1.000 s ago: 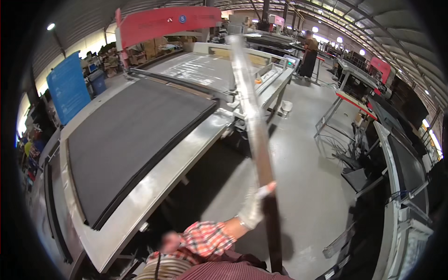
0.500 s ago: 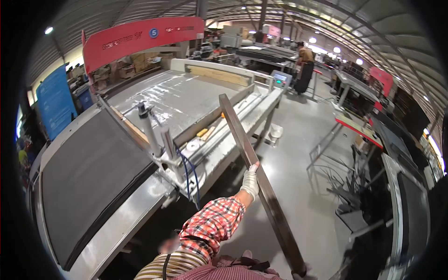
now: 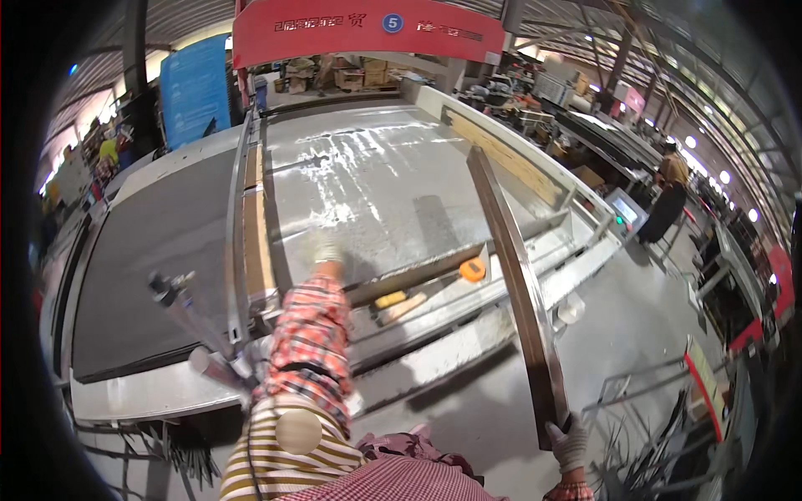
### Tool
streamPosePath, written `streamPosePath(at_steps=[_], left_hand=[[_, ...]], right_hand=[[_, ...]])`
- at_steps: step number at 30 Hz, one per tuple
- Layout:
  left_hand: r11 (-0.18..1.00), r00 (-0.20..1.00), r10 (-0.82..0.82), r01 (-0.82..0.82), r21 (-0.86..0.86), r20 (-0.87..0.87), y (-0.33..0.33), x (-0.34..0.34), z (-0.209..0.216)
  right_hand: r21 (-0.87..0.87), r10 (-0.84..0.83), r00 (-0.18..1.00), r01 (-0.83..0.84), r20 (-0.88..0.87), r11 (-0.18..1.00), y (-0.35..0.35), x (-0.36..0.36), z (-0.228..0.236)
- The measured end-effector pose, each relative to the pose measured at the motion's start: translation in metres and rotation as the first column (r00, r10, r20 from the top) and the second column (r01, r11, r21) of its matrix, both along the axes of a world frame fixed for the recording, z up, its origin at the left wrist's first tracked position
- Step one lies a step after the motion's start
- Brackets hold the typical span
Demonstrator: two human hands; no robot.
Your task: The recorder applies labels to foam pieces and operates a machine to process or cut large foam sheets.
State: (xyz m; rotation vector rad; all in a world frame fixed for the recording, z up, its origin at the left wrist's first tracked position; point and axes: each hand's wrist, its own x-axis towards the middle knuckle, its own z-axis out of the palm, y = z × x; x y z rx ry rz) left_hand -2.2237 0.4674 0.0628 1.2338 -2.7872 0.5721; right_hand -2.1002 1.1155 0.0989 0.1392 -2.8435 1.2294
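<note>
Right hand [image 3: 570,444] wrapped on the near end of the brown bar [image 3: 520,294] — axis toward eleven o'clock; left hand [image 3: 328,250] apart, toward ten — blurred, grip undetermined.

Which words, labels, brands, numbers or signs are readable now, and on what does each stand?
Red banner: a row of characters, mostly blurred; not copied out.
Blue round badge on it: one clear digit, not copied out.
Blue sheet: faint marks, too blurred to read.
Screen: too small to read.
</note>
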Motion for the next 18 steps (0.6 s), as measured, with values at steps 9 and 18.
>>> streamPosePath(at_steps=[9, 18], left_hand=[[0.665, 0.624, 0.747, -0.714, 0.221, -0.229, -0.047, 0.084, 0.02], [0.588, 0.577, 0.782, -0.558, 0.585, -0.235, -0.006, 0.046, 0.031]], right_hand=[[-0.084, 0.12, 0.988, -0.112, 0.098, 0.99, 0.06, -0.2, -0.026], [0.226, 0.244, 0.958, -0.274, 0.152, 0.935, 0.044, -0.348, -0.004]])
